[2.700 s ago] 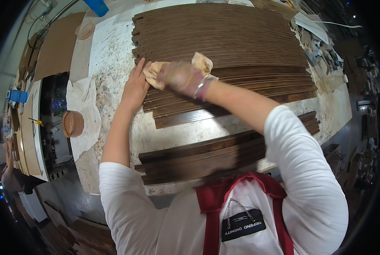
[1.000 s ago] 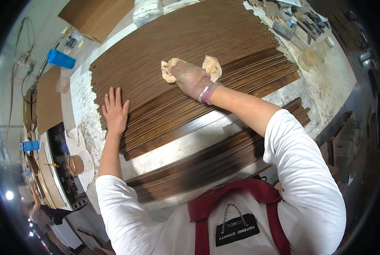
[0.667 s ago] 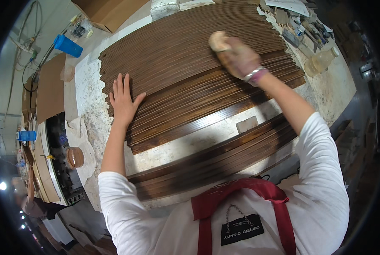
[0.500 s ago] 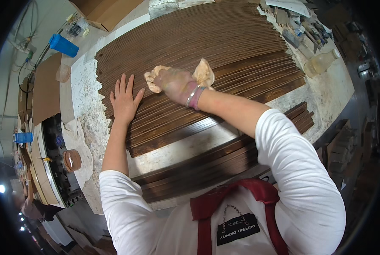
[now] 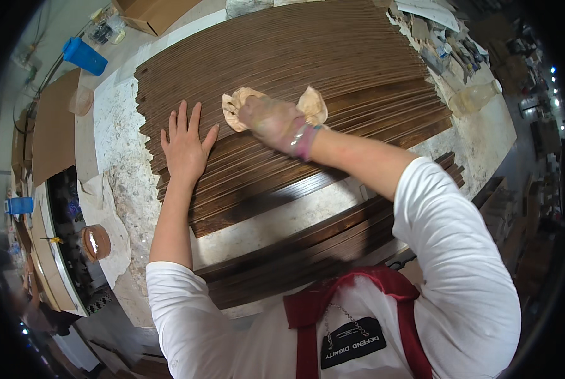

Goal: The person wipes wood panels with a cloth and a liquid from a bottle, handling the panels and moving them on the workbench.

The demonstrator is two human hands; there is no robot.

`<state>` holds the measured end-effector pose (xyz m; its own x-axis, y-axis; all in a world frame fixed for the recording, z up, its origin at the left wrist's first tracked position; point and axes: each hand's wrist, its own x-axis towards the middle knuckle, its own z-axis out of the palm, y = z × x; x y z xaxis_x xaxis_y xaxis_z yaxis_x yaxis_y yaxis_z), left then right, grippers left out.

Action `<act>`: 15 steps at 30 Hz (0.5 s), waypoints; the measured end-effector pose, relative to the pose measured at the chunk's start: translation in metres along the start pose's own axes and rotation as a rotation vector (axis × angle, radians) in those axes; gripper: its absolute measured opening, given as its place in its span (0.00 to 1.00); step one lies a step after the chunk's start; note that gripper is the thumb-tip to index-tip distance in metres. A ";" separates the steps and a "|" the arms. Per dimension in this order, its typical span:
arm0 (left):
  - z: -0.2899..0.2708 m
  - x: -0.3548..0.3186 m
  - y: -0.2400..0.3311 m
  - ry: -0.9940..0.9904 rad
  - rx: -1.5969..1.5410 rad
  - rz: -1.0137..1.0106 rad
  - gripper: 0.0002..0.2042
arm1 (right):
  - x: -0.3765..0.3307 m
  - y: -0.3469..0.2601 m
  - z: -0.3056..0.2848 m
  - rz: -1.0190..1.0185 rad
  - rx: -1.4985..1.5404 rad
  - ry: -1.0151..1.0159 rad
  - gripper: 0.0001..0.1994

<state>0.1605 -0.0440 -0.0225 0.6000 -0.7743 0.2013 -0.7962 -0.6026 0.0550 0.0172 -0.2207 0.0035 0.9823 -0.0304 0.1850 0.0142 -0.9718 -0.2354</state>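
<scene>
A broad spread of wooden slats (image 5: 333,57) lies across the far half of the workbench (image 5: 121,164). The left hand (image 5: 184,148) lies flat on the slats' left part; the right hand (image 5: 270,120), just to its right, presses a rag (image 5: 311,104) onto them. A second stack of slats (image 5: 308,249) lies nearer. A tape roll (image 5: 96,242) sits left; a plastic container (image 5: 85,55) far left.

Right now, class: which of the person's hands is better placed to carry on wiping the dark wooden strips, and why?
The right hand. It already grips the tan cloth, pressed on the wooden strips. The left hand lies flat and spread on the strips, holding nothing, so it seems better suited to steadying them.
</scene>
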 end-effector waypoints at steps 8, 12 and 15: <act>-0.002 -0.007 -0.003 -0.028 0.026 -0.035 0.30 | -0.063 0.076 -0.036 0.156 -0.158 -0.004 0.06; 0.002 0.000 0.002 -0.007 0.013 -0.001 0.30 | -0.008 0.014 0.012 -0.147 0.031 0.120 0.06; 0.004 -0.005 -0.005 -0.010 0.001 -0.010 0.30 | -0.027 0.029 -0.022 -0.244 -0.063 0.002 0.07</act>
<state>0.1619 -0.0382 -0.0276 0.6089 -0.7698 0.1912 -0.7898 -0.6108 0.0561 -0.0130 -0.2530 0.0126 0.9507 0.2064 0.2314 0.2393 -0.9630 -0.1240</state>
